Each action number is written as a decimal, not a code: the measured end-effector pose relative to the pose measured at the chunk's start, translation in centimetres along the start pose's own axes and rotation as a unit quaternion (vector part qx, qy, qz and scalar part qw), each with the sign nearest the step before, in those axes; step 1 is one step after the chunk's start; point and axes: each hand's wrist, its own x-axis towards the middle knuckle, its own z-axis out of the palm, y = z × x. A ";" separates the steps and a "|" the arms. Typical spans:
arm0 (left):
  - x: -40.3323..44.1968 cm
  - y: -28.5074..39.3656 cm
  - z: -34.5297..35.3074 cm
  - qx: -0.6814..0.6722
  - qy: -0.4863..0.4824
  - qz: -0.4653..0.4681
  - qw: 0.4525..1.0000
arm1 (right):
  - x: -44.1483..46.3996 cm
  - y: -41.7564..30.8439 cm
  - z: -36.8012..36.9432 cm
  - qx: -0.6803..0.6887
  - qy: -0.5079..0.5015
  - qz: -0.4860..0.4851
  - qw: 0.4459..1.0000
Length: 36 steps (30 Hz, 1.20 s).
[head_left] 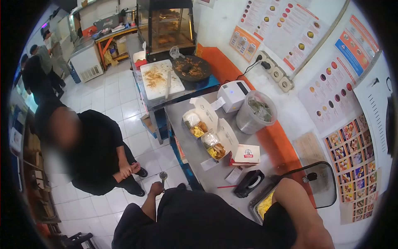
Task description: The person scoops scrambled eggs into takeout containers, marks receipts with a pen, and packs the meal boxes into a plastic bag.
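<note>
White tiles (132,124) are covering the floor, and food posters (350,151) are hanging on the wall beside the gray surface (213,178). Our left hand (156,189) is closing around a spoon (163,176), with its round end pointing up, and we are holding it over the floor, near the edge of the surface. Our right hand (314,240) is reaching the bottom edge of our view, so we cannot tell if it is open or closed. Two open boxes (225,135) are sitting side by side on the surface, and both are holding yellow food and white packs. A shut box (248,153) is resting near them, and a black thing (249,184) is standing beside a tray (252,206) of yellow food. Farther back, a knife (168,86) is lying on a white board (176,85) next to a pan (191,77). Another person (97,151) is standing to our left, holding their own hands together.
</note>
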 end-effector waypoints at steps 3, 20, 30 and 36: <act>-0.1 2.4 -2.6 -0.095 0.032 -0.033 0.994 | -2.2 0.9 0.0 0.007 0.041 0.089 0.995; -12.1 -2.0 8.5 0.054 0.096 -0.141 0.984 | -34.2 29.5 -2.9 -0.174 -0.588 0.505 0.607; -13.8 -2.9 10.3 -0.032 0.126 -0.120 0.984 | -11.6 11.7 -0.4 -0.087 -0.119 0.540 0.829; -6.5 -2.0 4.7 0.077 0.024 -0.079 0.994 | 0.4 0.8 0.4 0.213 -0.005 0.197 0.957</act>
